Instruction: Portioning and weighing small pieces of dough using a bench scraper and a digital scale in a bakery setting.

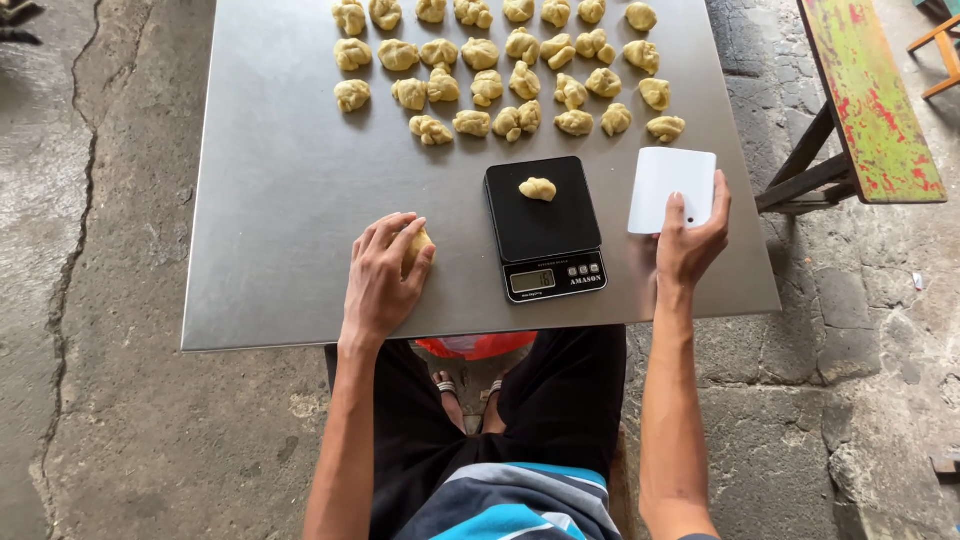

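Head view, looking down on a steel table (280, 200). Our left hand (385, 275) lies at about 7 o'clock from the table's centre, palm down and fingers curled loosely over a lump of dough (418, 246); only the lump's right edge shows between thumb and forefinger, so we cover and press it rather than pinch it. Our right hand (690, 240), at about 4 o'clock, closes fingers and thumb on the lower edge of a white plastic scraper (672, 188), which lies flat on the steel.

Between the hands sits a black kitchen scale (545, 235), display towards us, bearing one small dough piece (538, 188) near the top of its platform. At 12 o'clock, across the far half of the table, rows of portioned dough pieces (480, 70) lie close together, a few touching.

We judge the dough to be light, soft and easily dented: the pieces keep irregular, knotted shapes, which suggests a firm, pliable mass rather than a sticky one. It is best taken from above with the whole cupped hand, fingertips under its sides, since a hard pinch would mark it. The scraper looks thin and stiff; it is held by one long edge.

Beyond the table's 3 o'clock edge stands a worn green and red bench (870, 100) on stone paving.
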